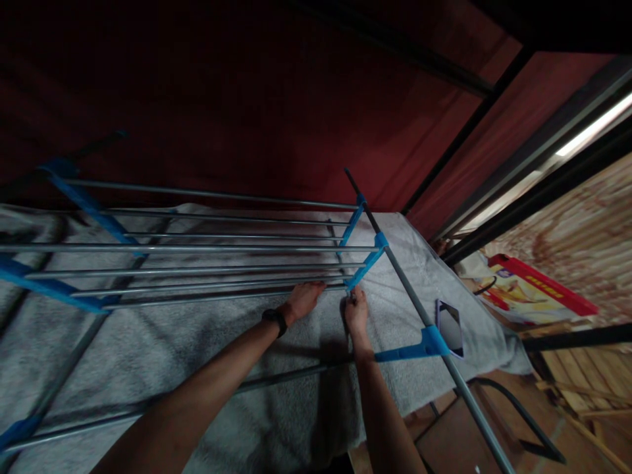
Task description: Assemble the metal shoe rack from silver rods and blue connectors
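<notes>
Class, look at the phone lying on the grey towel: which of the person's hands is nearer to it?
Right. The right hand rests on the grey towel just left of the phone; the left hand lies farther left, under the rack rails.

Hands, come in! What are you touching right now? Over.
Left hand flat on grey towel. Right hand at drying rack blue joint. Phone lies nearby.

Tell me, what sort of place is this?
Probably a bedroom or dorm-style room at home. A metal clothes drying rack with blue joints stands over a grey blanket on what looks like a bed, dark red curtains hang behind, and a phone lies near the edge.
</notes>
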A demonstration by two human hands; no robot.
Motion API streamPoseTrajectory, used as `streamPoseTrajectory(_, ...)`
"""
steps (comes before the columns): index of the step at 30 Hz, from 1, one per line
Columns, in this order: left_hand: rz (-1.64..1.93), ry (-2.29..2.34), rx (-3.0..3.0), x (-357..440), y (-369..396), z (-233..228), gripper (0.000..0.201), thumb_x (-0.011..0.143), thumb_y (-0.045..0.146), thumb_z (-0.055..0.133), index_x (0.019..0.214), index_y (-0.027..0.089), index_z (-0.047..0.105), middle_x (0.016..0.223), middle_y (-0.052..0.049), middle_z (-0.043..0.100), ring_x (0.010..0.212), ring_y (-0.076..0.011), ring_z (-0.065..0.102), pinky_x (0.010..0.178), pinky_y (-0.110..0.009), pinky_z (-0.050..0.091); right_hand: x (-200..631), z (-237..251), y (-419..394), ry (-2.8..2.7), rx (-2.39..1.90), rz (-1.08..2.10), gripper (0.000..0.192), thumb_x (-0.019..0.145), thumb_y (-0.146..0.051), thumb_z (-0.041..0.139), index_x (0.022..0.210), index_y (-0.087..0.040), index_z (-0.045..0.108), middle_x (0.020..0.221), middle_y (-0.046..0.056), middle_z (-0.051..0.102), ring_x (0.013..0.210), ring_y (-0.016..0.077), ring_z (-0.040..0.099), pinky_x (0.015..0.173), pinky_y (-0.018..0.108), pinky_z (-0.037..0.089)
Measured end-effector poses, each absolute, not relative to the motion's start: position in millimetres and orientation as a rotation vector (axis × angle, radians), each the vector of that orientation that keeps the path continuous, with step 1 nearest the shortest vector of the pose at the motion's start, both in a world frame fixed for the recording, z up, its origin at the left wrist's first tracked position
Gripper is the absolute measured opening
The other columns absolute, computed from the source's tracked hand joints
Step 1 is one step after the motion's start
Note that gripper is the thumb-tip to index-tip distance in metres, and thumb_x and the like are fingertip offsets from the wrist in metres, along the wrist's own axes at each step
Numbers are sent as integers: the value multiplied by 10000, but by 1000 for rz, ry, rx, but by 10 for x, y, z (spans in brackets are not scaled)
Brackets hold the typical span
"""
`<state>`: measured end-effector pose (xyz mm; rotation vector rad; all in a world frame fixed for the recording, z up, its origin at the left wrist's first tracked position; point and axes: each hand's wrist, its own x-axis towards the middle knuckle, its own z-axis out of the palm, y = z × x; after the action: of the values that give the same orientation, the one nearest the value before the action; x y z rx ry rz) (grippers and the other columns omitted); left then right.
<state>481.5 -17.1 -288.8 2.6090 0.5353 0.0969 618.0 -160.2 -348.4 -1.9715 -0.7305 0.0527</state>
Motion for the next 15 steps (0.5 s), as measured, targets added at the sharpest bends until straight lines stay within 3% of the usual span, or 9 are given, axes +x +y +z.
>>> streamPoseTrajectory(9,57,545,2591,4833,-136,-2903,384,999,140,415,1256,221,688,1243,-86,743,1112,-248,710,966,-348,534,6167,-3467,-1614,-752,-2007,30,457,787,-217,431,1172,-156,670,1108,134,655,1072,279,594,1011,433,473)
streamPoseTrajectory(15,77,514,2644,4790,-218,-2816,426,947,44,399,1251,169,671,1250,-130,728,1127,-255,701,968,-355,536,6192,-3475,-1650,-778,-2014,43,473,786,-245,450,1198,-150,661,1104,147,660,1050,284,602,1004,447,477)
